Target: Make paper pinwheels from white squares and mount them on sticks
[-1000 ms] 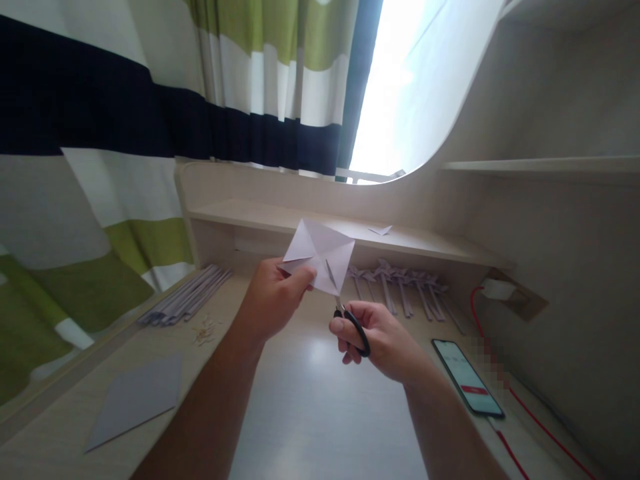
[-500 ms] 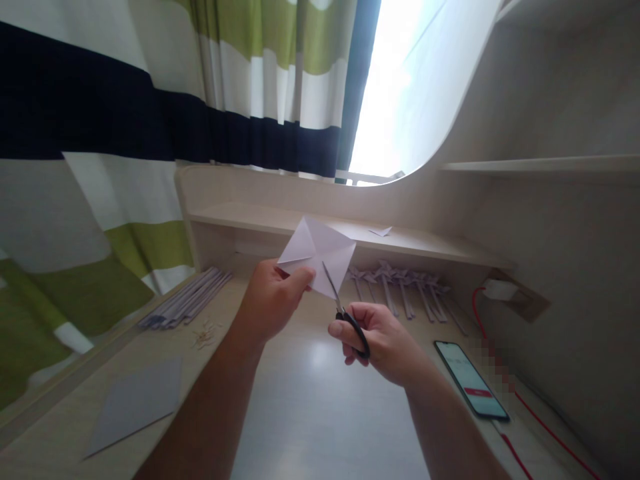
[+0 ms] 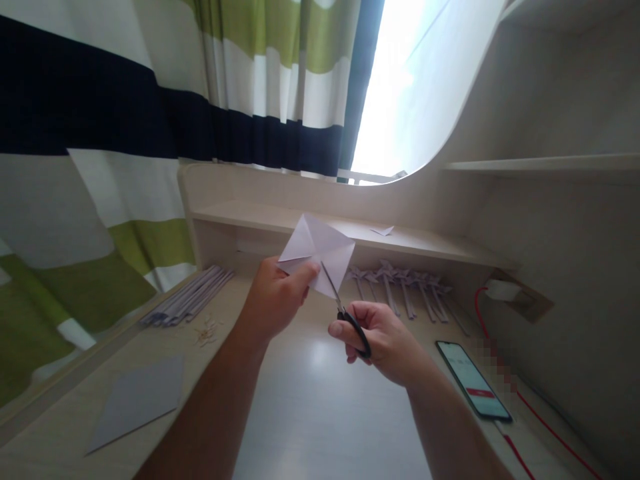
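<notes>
While the left hand (image 3: 283,293) is pinching the paper (image 3: 333,248) along its near left edge, thumb on top, the right hand (image 3: 383,337) is gripping the scissors (image 3: 346,317) by the handles, its thumb and fingers curling around them. Above the surface (image 3: 325,413), towards its back edge, the paper is hovering with the blades lying across it from the near corner. Compared with a second ago, the left thumb is resting slightly further in, just beside the blade tip, and is probably steadying the middle for this cut. One slit is already running inward from the left corner. Pinwheels (image 3: 387,270) are lying along the back edge; a phone (image 3: 474,380) is resting near the right edge.
</notes>
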Demonstrator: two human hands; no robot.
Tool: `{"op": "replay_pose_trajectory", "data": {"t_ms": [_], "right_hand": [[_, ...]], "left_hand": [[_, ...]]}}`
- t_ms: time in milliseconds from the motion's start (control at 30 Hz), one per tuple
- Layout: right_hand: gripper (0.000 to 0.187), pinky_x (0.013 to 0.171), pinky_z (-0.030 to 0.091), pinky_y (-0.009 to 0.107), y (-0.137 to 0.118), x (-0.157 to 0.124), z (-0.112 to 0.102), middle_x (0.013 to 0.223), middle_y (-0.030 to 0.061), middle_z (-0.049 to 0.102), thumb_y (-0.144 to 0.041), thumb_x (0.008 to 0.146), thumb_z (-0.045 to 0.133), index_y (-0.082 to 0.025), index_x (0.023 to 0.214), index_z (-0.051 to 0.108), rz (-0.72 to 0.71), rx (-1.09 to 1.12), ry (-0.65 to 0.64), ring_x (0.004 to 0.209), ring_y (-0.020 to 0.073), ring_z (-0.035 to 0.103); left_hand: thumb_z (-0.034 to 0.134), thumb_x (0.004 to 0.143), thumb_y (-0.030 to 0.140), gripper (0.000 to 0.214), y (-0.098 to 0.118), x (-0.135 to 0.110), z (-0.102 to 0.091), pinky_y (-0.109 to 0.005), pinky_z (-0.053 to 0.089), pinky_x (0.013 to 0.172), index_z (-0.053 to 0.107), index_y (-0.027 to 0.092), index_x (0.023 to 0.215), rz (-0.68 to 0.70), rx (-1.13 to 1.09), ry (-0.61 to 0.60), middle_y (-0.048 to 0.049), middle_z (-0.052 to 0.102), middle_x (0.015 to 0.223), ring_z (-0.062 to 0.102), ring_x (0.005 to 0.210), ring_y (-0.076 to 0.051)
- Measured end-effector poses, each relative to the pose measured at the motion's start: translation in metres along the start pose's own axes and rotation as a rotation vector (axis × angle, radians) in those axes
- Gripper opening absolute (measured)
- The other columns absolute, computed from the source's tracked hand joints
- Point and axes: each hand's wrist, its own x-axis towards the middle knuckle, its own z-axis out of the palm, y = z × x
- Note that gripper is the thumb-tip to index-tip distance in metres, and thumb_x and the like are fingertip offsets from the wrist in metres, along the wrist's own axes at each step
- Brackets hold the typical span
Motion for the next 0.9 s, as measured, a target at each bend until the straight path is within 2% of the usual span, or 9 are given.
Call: {"op": "replay_pose_trajectory", "data": {"t_ms": [233,567,900], "right_hand": [[0.045,0.042,0.035,0.018,0.001,-0.001,0.0,0.052,-0.0033,0.061,-0.048,0.074,0.09,-0.017,0.065,0.058,-0.005,0.006,0.003,0.042,0.0044,0.041],[0.044,0.042,0.035,0.018,-0.003,-0.003,0.001,0.053,-0.0028,0.063,-0.048,0.076,0.088,-0.018,0.066,0.058,-0.002,-0.033,0.023,0.041,0.0047,0.04],[0.046,0.043,0.037,0.019,-0.006,-0.003,0.001,0.053,-0.0029,0.062,-0.051,0.074,0.089,-0.018,0.067,0.058,0.01,-0.015,0.032,0.042,0.0053,0.041]], "left_hand": [[0.064,0.082,0.03,0.036,0.0,0.001,0.0,-0.023,0.036,0.045,0.052,0.019,0.05,0.0,-0.04,-0.021,0.0041,0.05,0.043,0.048,0.043,-0.01],[0.067,0.083,0.033,0.033,-0.016,0.007,0.001,-0.024,0.036,0.046,0.056,0.019,0.055,-0.006,-0.184,-0.07,0.0041,0.051,0.047,0.047,0.045,-0.011],[0.067,0.085,0.032,0.033,-0.016,0.006,0.001,-0.025,0.036,0.047,0.056,0.019,0.057,0.004,-0.201,-0.101,0.0037,0.051,0.049,0.047,0.046,-0.011]]}}
